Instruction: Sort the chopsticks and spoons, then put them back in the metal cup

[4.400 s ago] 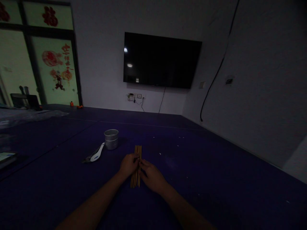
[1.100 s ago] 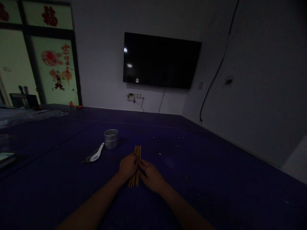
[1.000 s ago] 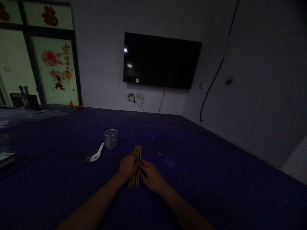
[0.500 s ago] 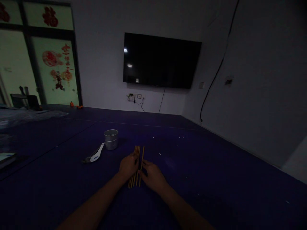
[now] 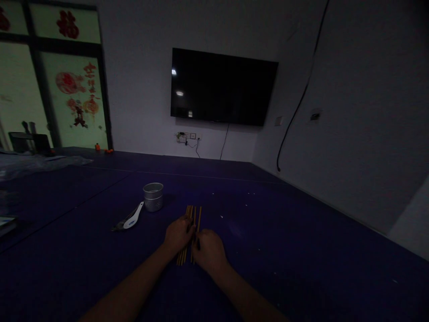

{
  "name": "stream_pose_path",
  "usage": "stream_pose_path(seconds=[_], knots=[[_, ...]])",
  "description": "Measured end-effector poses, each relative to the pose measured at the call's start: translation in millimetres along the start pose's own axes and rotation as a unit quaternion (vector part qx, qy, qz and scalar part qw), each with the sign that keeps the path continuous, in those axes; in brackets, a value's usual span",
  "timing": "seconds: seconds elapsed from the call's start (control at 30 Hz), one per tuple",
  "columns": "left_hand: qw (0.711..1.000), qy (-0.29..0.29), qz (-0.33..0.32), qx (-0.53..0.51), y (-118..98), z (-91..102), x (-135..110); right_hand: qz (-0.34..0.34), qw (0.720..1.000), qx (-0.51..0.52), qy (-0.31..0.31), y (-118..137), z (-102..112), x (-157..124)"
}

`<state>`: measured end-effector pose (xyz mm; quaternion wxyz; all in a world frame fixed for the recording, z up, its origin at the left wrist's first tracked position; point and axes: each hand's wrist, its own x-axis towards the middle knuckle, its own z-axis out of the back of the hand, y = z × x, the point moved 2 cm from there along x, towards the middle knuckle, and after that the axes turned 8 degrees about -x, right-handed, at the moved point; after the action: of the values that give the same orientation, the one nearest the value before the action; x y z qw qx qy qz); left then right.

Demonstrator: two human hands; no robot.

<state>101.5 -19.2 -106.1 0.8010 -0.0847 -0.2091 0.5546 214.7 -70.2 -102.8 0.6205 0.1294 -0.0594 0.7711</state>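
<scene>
Several thin, light-brown chopsticks (image 5: 182, 257) lie side by side on the dark blue surface, pointing away from me. My left hand (image 5: 177, 233) is closed over the left group, its fingers curled round their middle. Just to the right, two chopsticks (image 5: 199, 217) stand a little apart from that group. My right hand (image 5: 211, 251) has its fingers bent and pinched at this pair, partly hiding it. Both hands almost touch. Beyond my left hand are a silver metal cup (image 5: 153, 197) and a white spoon (image 5: 134, 216), with a darker utensil beside the spoon.
A dark blue tabletop (image 5: 301, 268) with small white specks spreads around my hands. At the far left lies clear plastic sheeting (image 5: 43, 165), and a device (image 5: 6, 223) sits at the left edge. A television (image 5: 223, 87) hangs on the back wall above sockets and cables.
My right hand has curled in closer to the left one. A second chopstick now lies apart from the left group, beside the single one. The view has shifted slightly.
</scene>
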Motion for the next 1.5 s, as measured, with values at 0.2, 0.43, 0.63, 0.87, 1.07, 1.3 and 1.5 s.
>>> stream_pose_path(seconds=[0.2,0.43,0.63,0.87,1.07,1.3,1.5], knots=[[1.0,0.002,0.002,0.005,-0.5,0.0,0.2,-0.029,0.999,-0.028,0.007,-1.3,4.4,0.3],[1.0,-0.007,0.004,0.007,-2.6,1.0,-1.3,-0.074,0.997,-0.021,0.03,-6.3,-0.3,1.1],[1.0,0.005,0.004,0.002,-2.1,1.1,-0.5,-0.044,0.998,0.007,0.053,-2.9,-1.9,2.0],[1.0,-0.003,0.008,-0.008,-0.2,-0.7,0.1,0.003,0.998,-0.002,0.068,-4.3,-1.3,3.7],[1.0,0.002,0.008,-0.009,-1.8,0.8,-0.3,0.012,0.998,0.001,0.063,-5.6,-1.9,3.3],[1.0,-0.007,-0.003,-0.003,-0.9,-0.5,0.3,-0.001,0.998,0.028,0.058,-7.5,-7.0,2.4],[1.0,0.002,0.015,0.009,1.0,-2.5,1.7,-0.01,0.998,0.053,0.036,-11.7,-3.6,3.9]])
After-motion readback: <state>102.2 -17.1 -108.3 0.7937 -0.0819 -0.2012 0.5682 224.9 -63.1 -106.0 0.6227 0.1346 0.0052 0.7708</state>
